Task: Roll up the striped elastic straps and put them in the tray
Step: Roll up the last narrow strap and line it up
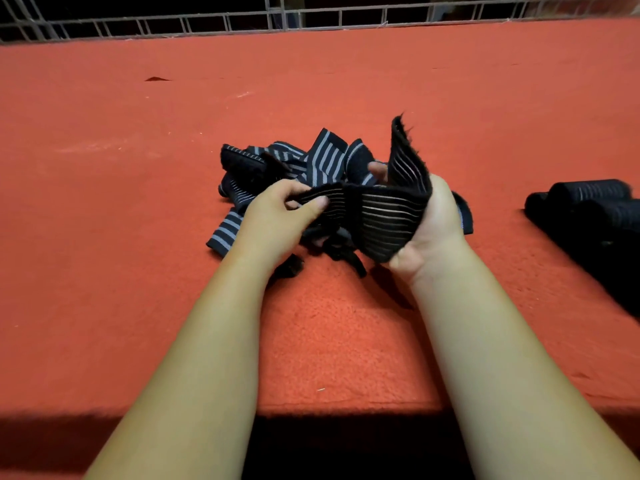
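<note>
Both hands hold one strap [384, 216] just over the pile [325, 152]: your left hand [277, 214] pinches an end, your right hand [434, 230] grips the fold. Its fuzzy free end may snag the pile; slack would loosen the roll.

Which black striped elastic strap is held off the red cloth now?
The black strap with thin pale stripes, stretched between the left hand and the right hand; the other straps lie heaped behind it.

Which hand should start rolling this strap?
Probably the left hand: its fingers pinch the strap at one end, while the right hand cradles the middle, far end sticking up.
</note>
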